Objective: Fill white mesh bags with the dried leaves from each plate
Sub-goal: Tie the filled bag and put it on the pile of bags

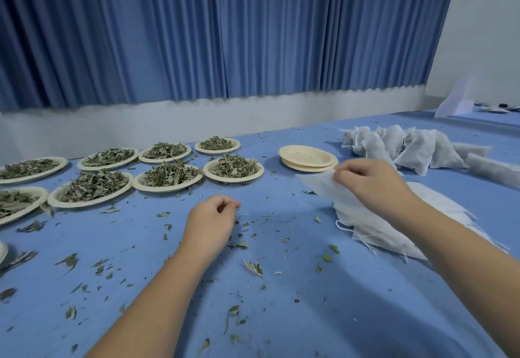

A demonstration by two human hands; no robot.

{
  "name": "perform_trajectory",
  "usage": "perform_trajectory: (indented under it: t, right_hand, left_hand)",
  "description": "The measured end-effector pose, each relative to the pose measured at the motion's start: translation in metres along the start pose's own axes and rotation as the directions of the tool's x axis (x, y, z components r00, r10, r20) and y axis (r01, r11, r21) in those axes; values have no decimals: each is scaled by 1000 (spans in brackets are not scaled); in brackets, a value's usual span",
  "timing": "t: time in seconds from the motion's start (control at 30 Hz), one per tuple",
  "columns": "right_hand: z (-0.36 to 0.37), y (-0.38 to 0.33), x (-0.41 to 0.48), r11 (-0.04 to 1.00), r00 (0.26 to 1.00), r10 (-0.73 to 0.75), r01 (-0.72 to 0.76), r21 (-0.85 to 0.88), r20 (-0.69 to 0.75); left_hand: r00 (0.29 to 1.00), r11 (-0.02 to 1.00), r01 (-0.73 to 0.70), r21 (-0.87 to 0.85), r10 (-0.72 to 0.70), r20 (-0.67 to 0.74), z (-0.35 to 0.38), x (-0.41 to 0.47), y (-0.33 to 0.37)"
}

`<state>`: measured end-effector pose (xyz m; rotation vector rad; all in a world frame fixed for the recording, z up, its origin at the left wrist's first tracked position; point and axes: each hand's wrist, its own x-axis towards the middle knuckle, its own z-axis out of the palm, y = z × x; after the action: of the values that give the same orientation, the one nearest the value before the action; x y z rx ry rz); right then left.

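The step in hand is taking a fresh bag. The right grip (pixel 363 179) pinches the top mesh bag (pixel 320 187), just in front of the empty plates (pixel 308 158). The left grip (pixel 212 217) is loosely curled and holds nothing. Next, the bag's mouth likely needs opening, then the leaf plate (pixel 233 179) left of the empty plates needs fetching.

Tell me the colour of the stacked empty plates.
Pale cream, seen best in the head view: stacked empty plates.

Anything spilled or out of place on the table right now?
Yes. Loose leaf fragments are scattered across the blue table, thickest around the left hand and in front of the leaf plates, rather than on them. The pile of empty mesh bags that the right hand pinches lies fanned and rumpled. Nothing looks damaged.
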<state>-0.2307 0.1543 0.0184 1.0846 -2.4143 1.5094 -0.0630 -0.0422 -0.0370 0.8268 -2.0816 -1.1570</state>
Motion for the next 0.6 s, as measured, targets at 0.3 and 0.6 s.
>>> perform_trajectory:
  t: [0.3, 0.6]
  right_hand:
    - [32, -80, -18, 780, 948, 1, -201, 593, 319]
    - [109, -154, -56, 836, 838, -152, -173, 520, 523]
  left_hand:
    - [996, 924, -88, -371, 83, -30, -41, -13, 75]
    - [964, 967, -243, 77, 233, 125, -153, -69, 29]
